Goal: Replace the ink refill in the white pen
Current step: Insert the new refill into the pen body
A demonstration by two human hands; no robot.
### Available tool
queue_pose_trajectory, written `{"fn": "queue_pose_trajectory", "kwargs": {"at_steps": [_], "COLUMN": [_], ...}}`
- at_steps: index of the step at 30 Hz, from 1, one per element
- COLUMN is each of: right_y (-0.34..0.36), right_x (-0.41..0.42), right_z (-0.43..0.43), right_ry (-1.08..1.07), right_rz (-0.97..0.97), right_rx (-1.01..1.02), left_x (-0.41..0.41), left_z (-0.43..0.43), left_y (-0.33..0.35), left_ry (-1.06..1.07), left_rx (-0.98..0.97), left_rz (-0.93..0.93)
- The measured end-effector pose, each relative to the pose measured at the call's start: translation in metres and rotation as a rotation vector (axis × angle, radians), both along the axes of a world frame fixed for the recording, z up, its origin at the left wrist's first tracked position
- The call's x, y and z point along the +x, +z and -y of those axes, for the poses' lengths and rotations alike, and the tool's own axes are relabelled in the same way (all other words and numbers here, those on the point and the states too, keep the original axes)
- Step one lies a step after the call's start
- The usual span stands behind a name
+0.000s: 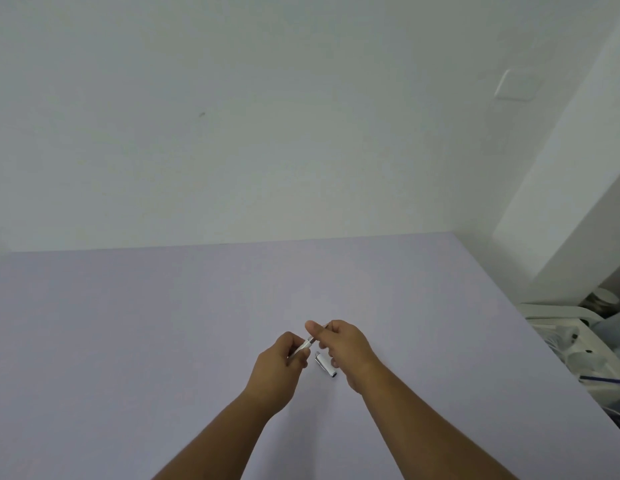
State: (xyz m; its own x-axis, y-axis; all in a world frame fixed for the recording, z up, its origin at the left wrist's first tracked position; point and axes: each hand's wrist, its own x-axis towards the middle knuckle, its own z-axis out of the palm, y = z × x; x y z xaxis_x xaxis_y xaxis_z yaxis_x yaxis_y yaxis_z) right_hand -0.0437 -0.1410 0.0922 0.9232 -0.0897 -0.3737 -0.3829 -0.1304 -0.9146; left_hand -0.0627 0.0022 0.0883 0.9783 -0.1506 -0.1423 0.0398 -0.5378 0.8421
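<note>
Above the lilac table, my left hand is closed around the white pen barrel, which points up and to the right. My right hand pinches the pen's front end between thumb and fingers, right where the silver ring shows. The tip itself is hidden inside those fingers. A white pen cap with a dark end lies on the table just below my right hand, apart from both hands.
A white wall stands behind the table's far edge. Past the table's right edge sits a clutter of white containers and plastic items. A white wall plate is mounted high on the right.
</note>
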Motion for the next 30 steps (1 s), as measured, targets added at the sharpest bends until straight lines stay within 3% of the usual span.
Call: {"fn": "queue_pose_trajectory", "kwargs": {"at_steps": [4,8,12,17,22,26,30], "right_y": [-0.0008,-0.0015,-0.0035,-0.0035,-0.0039,-0.0043,-0.006], "right_x": [-0.0034,-0.0018,-0.0036,-0.002,-0.0057,-0.0052,-0.0073], "right_z": [0.0041,0.0035,0.0052,0.0033,0.0062,0.0044,0.0074], "right_ry": [0.007,-0.022,0.002,-0.035,0.005,-0.022,0.006], "right_rz": [0.047,-0.007,0.045,0.011,0.054,0.014,0.053], "right_rx": [0.183,0.043,0.2,0.07,0.232,0.027,0.207], "left_x": [0.0006,-0.0009,-0.0002,-0.0012,0.0003,-0.0017,-0.0016], "left_z": [0.0002,0.003,0.0026,0.0039,0.0049,0.0064,0.0056], "left_y": [0.0012,0.0001,0.0006,0.0001,0.0008,-0.0001,0.0003], "left_ry": [0.016,0.006,0.03,0.018,0.029,0.014,0.026], "left_rx": [-0.013,0.004,-0.02,0.003,-0.015,0.003,0.005], "left_rz": [-0.002,0.009,0.004,0.018,0.01,0.01,0.013]}}
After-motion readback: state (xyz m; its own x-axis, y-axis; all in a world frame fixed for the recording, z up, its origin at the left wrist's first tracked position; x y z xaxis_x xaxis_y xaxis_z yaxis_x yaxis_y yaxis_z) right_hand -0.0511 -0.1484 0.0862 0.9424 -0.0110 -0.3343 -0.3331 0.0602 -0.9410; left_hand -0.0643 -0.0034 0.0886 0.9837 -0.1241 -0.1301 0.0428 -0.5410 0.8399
